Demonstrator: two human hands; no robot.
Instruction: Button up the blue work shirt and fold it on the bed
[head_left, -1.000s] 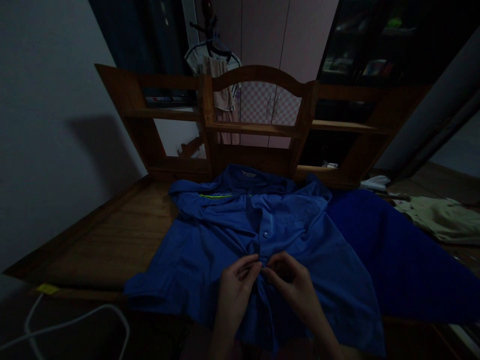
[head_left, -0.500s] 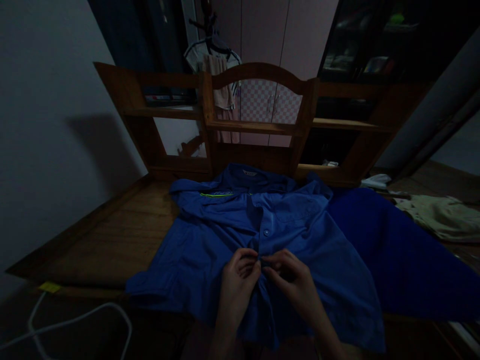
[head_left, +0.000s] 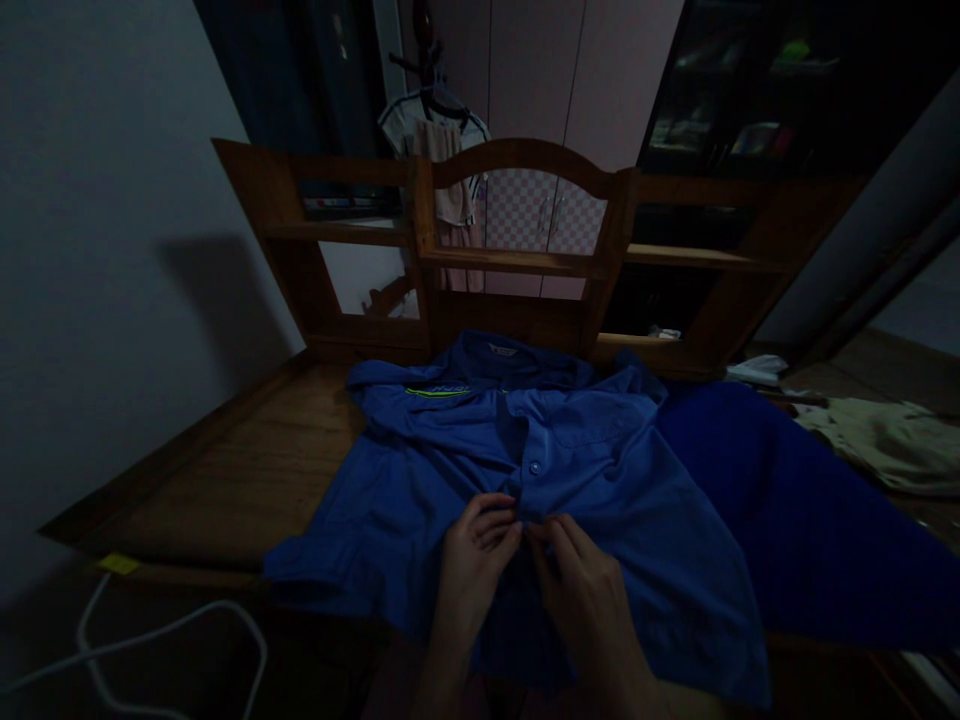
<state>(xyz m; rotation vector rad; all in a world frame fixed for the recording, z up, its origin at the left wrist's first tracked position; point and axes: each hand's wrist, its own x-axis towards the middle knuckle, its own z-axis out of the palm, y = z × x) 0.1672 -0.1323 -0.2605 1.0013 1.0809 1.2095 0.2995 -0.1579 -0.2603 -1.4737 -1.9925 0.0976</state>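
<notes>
A blue button-front shirt (head_left: pixel 420 490) lies spread on the wooden desk, its collar with a white label toward the back. One button (head_left: pixel 535 468) shows on the front placket, just above my hands. My left hand (head_left: pixel 480 550) pinches the placket edge between thumb and fingers. Close beside it, my right hand (head_left: pixel 577 565) has its fingertips closed on the same strip of cloth. Whatever lies between the fingertips is too small and dark to make out. A green-edged chest print (head_left: pixel 436 390) is on the left of the shirt.
Behind the shirt stands a wooden shelf unit (head_left: pixel 517 262) fixed along the desk (head_left: pixel 247 470). Bright blue fabric (head_left: pixel 780 510) is spread on the right. A white cable (head_left: pixel 172 630) loops at the lower left. Clothes (head_left: pixel 442 160) hang on a stand beyond.
My right hand has turned, with its knuckles now higher and its fingers pointing more downward at the placket. My left hand keeps its pinch. The view has shifted slightly.
</notes>
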